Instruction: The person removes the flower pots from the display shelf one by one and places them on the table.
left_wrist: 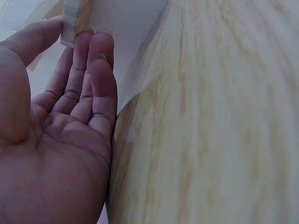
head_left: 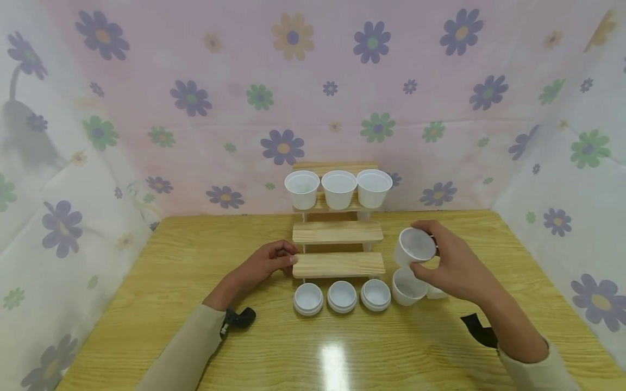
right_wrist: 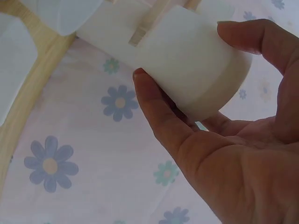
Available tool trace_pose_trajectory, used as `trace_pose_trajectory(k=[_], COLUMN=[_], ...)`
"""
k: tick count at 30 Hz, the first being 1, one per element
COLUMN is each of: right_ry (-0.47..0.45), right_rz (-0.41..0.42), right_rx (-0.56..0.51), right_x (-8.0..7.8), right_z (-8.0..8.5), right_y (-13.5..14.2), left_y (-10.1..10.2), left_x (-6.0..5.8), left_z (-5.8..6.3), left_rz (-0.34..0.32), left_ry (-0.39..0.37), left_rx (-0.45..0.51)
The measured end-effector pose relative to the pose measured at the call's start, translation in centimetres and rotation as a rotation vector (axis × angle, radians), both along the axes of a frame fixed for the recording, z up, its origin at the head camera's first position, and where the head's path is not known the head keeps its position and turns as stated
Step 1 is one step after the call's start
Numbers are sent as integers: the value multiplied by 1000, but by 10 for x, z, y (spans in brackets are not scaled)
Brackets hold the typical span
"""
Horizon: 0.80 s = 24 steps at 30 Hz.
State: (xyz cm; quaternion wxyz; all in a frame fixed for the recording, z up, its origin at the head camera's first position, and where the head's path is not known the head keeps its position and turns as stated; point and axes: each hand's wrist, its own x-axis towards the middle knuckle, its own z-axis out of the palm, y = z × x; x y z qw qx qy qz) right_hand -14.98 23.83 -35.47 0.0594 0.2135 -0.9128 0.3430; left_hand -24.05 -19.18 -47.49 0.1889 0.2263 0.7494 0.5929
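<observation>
While the right grip (head_left: 452, 266) is pinching a cup (head_left: 413, 247) above the counter (head_left: 274, 347), the cup is probably handling as light, stiff, slightly slippery, its side wall offering the best hold; it is showing white, round, open-mouthed, tilted. Farther left, the left grip (head_left: 266, 262) is pinching the lowest step (head_left: 338, 264) of the wooden rack (head_left: 337, 232).

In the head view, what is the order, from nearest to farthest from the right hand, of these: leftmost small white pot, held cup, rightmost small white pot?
1. Held cup, in the right hand.
2. Rightmost small white pot, to the hand's left.
3. Leftmost small white pot, farther left, at the row's other end.
</observation>
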Motion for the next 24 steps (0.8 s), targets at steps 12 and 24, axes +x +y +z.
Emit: trace_pose_trajectory(k=[12, 24], right_ry=[-48, -82], right_rz=[-23, -29], right_rx=[115, 190], right_x=[0, -1], right_z=[7, 13], right_y=[16, 32], left_y=[0, -1], left_x=[0, -1], left_z=[1, -2], left_rz=[-14, 6], left_ry=[5, -8], left_rx=[14, 0])
